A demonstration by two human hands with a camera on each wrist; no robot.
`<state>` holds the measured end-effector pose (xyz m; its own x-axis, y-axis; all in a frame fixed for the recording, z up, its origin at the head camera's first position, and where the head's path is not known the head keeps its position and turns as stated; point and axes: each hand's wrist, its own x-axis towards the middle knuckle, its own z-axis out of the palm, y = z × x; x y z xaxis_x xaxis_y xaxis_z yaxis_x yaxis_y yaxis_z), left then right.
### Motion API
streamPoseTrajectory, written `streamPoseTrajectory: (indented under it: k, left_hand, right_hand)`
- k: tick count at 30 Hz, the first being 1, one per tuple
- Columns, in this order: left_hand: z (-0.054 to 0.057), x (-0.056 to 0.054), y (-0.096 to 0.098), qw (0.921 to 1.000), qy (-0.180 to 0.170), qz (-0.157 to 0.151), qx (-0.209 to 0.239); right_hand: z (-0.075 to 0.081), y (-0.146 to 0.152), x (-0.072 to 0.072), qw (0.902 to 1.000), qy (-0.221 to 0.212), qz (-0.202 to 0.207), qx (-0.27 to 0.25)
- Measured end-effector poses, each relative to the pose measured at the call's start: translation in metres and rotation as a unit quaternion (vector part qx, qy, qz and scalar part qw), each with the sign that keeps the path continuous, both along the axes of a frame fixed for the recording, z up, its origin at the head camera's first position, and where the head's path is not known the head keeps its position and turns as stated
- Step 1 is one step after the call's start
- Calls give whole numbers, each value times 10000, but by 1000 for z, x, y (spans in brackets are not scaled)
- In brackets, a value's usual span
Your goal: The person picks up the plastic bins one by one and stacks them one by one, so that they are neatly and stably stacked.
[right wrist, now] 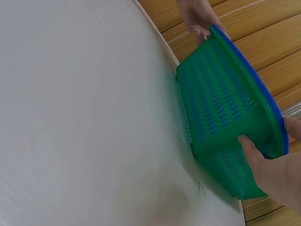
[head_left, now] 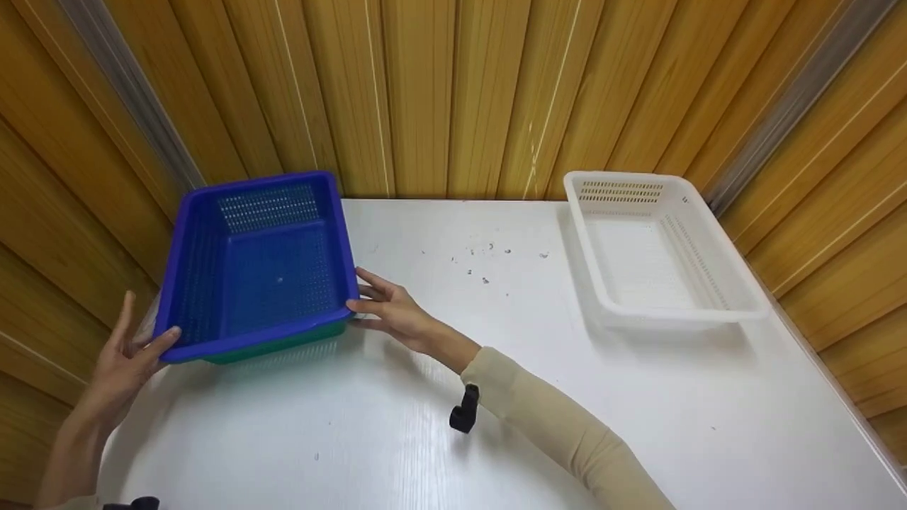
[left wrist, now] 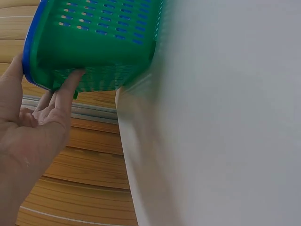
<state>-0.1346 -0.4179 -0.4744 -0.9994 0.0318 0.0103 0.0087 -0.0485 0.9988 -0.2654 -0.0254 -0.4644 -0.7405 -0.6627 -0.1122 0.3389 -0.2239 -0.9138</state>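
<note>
A blue plastic basket point(head_left: 262, 334) sits nested inside a green one point(right wrist: 216, 89), both with slotted sides, at the left of the white table. My left hand point(head_left: 124, 372) grips the near left corner, its thumb on the blue rim. At the right side, my right hand point(head_left: 404, 319) holds the rim, thumb on top and fingers against the outer wall. In the left wrist view, a fingertip of the left hand point(left wrist: 37, 136) touches the green wall below the rim. The blue basket has nothing visible inside.
A white slotted basket point(head_left: 673, 314) stands at the table's back right. The white table point(head_left: 382, 425) has small dark marks near its back middle. Wood-patterned panel walls point(head_left: 482, 92) enclose the back and both sides, close to the left basket stack.
</note>
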Motion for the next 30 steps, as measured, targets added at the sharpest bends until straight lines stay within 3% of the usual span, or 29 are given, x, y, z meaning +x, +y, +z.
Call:
streamPoseTrajectory:
  k: [5, 8, 18, 24, 30]
  left_hand:
    - [-3, 1, -1, 9990, -382, -26, -229]
    - [-6, 0, -1, 9985, -440, -123, -297]
    - [-13, 0, 2, 9977, -346, -236, 532]
    - [-11, -1, 6, 9964, -180, -533, 634]
    - [-10, 0, 8, 9964, -49, -596, 603]
  right_hand:
    - [0, -2, -2, 9999, -3, -107, 39]
    - [1, -5, -1, 9997, -59, -196, 138]
    - [-2, -16, 0, 9993, -131, -241, 244]
    - [-7, -16, -3, 9994, -269, -223, 57]
    - [-10, -14, -4, 9991, -366, -220, -77]
